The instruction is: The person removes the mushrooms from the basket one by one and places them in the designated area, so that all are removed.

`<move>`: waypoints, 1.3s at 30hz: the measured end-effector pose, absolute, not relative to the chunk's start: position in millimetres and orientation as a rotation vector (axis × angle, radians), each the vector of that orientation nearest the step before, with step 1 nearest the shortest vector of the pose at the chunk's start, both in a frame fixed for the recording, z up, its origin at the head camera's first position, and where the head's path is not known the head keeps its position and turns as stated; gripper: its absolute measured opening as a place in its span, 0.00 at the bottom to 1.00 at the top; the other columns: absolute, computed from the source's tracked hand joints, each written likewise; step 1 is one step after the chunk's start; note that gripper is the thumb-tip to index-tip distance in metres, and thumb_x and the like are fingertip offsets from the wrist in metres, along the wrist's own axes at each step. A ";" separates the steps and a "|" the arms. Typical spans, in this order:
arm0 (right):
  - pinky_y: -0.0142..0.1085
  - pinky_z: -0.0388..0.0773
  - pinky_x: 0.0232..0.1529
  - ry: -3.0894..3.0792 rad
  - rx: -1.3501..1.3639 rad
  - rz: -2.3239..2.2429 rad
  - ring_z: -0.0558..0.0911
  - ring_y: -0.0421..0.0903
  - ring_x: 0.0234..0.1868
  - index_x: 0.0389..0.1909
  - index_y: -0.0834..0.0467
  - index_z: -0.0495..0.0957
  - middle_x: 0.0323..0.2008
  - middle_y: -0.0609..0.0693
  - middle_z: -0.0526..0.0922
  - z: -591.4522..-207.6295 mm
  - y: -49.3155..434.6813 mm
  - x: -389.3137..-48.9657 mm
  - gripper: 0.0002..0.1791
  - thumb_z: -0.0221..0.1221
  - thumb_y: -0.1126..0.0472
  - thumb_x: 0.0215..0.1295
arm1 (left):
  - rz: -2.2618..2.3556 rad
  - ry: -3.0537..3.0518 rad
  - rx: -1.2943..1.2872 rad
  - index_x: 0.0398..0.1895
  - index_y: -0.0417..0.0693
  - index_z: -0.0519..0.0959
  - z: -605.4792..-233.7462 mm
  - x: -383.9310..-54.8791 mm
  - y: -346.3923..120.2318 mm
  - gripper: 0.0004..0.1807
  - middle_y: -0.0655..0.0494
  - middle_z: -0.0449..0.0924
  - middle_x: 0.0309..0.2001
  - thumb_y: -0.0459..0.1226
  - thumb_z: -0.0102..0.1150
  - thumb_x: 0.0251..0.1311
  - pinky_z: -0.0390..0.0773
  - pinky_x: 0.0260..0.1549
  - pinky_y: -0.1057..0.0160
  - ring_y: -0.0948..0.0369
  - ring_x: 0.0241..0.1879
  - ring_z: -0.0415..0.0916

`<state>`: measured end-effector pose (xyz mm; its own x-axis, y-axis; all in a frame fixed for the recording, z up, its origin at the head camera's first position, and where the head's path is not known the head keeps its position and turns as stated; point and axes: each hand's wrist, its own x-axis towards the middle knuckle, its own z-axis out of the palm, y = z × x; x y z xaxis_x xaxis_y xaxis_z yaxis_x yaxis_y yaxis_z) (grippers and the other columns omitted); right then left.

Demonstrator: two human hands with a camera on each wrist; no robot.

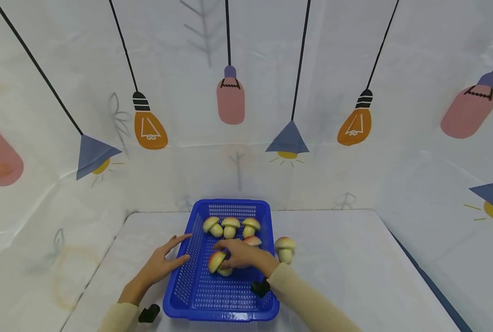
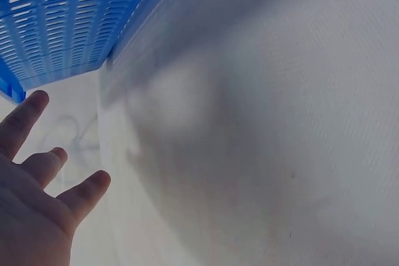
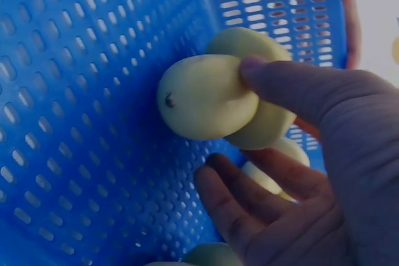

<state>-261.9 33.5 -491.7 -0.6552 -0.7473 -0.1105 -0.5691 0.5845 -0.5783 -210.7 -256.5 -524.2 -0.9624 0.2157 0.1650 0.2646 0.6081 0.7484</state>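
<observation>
My right hand (image 1: 243,253) is inside the blue plastic basket (image 1: 221,315), pinching a toy mushroom (image 1: 215,261) with a yellow-and-red cap. In the right wrist view, the thumb presses where the pale stem (image 3: 202,98) meets the cap, and the mushroom lies tilted with its stem end toward the camera. Spread fingers of my left hand (image 1: 160,263) are at the basket's left rim, holding nothing; the left wrist view shows that hand (image 2: 31,210) beside the basket's outer wall. Several more mushrooms (image 1: 230,227) lie toward the basket's far end, one partly hidden by my right hand.
Just right of the basket, another mushroom (image 1: 285,250) stands upright on the white-covered table (image 1: 354,267). Behind the table hangs a pale sheet (image 1: 254,170) printed with lamps and bulbs.
</observation>
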 end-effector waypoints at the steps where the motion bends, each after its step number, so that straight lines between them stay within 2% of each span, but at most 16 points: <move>1: 0.31 0.78 0.56 2.464 -1.070 -0.726 0.81 0.37 0.57 0.64 0.54 0.78 0.59 0.45 0.83 -491.4 32.5 -261.3 0.28 0.71 0.56 0.64 | -1.306 -2.761 -0.419 0.75 0.63 0.69 -524.7 -210.8 -256.2 0.32 0.40 0.66 0.75 0.47 0.64 0.68 0.59 0.62 0.20 0.30 0.76 0.52; 9: 0.31 0.77 0.57 2.395 -1.094 -0.717 0.80 0.36 0.58 0.64 0.48 0.79 0.60 0.41 0.83 -491.8 27.0 -259.2 0.26 0.70 0.57 0.65 | -1.472 -2.700 -0.521 0.76 0.54 0.65 -526.7 -211.1 -251.1 0.32 0.34 0.62 0.76 0.39 0.60 0.70 0.66 0.61 0.24 0.30 0.72 0.61; 11: 0.30 0.77 0.56 2.388 -1.094 -0.719 0.79 0.35 0.57 0.63 0.48 0.79 0.60 0.41 0.83 -491.4 26.8 -259.8 0.25 0.69 0.57 0.65 | -1.563 -2.677 -0.570 0.77 0.49 0.63 -526.0 -211.9 -250.1 0.33 0.31 0.59 0.76 0.37 0.59 0.71 0.73 0.59 0.31 0.29 0.71 0.62; 13: 0.29 0.78 0.54 2.378 -1.094 -0.730 0.79 0.33 0.54 0.63 0.48 0.79 0.58 0.41 0.83 -491.3 27.1 -260.4 0.25 0.69 0.57 0.65 | -1.681 -2.656 -0.589 0.77 0.46 0.62 -524.7 -212.6 -249.1 0.32 0.30 0.57 0.77 0.35 0.57 0.71 0.81 0.55 0.42 0.30 0.69 0.65; 15: 0.28 0.78 0.52 2.367 -1.090 -0.743 0.79 0.32 0.52 0.63 0.49 0.79 0.58 0.40 0.83 -491.3 27.3 -261.0 0.25 0.69 0.58 0.65 | -1.802 -2.640 -0.582 0.76 0.46 0.61 -523.5 -213.3 -248.2 0.31 0.30 0.56 0.76 0.35 0.56 0.72 0.84 0.50 0.53 0.32 0.67 0.67; 17: 0.28 0.78 0.51 2.361 -1.087 -0.755 0.79 0.32 0.51 0.63 0.49 0.79 0.57 0.41 0.83 -491.3 27.8 -261.2 0.25 0.69 0.58 0.65 | -1.883 -2.635 -0.560 0.74 0.46 0.62 -522.7 -213.9 -247.7 0.29 0.30 0.56 0.76 0.35 0.56 0.73 0.83 0.48 0.59 0.35 0.65 0.69; 24: 0.30 0.78 0.56 2.319 -1.112 -0.815 0.79 0.35 0.58 0.64 0.52 0.77 0.61 0.43 0.81 -492.8 29.4 -256.8 0.25 0.68 0.56 0.67 | -1.986 -2.624 -0.594 0.74 0.45 0.60 -526.2 -215.2 -249.1 0.29 0.28 0.56 0.74 0.35 0.54 0.74 0.83 0.48 0.59 0.37 0.63 0.70; 35: 0.30 0.79 0.53 2.323 -1.035 -1.000 0.80 0.37 0.55 0.61 0.49 0.78 0.57 0.43 0.82 -483.9 42.0 -245.7 0.23 0.67 0.53 0.67 | -2.048 -2.589 -0.588 0.75 0.46 0.59 -528.3 -213.7 -247.9 0.29 0.27 0.59 0.72 0.33 0.52 0.74 0.84 0.48 0.57 0.38 0.61 0.71; 39: 0.30 0.79 0.54 2.268 -0.978 -1.135 0.82 0.42 0.56 0.59 0.49 0.78 0.56 0.44 0.82 -479.0 50.0 -241.2 0.21 0.67 0.54 0.68 | -2.047 -2.602 -0.540 0.75 0.47 0.59 -527.1 -212.6 -248.1 0.29 0.28 0.59 0.72 0.34 0.52 0.74 0.84 0.47 0.56 0.39 0.60 0.73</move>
<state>-241.2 50.0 -479.0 -0.6642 -0.7455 -0.0556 -0.4026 0.4195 -0.8136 -212.6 -248.1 -527.1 -0.9261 0.3761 0.0301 0.1178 0.2123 0.9701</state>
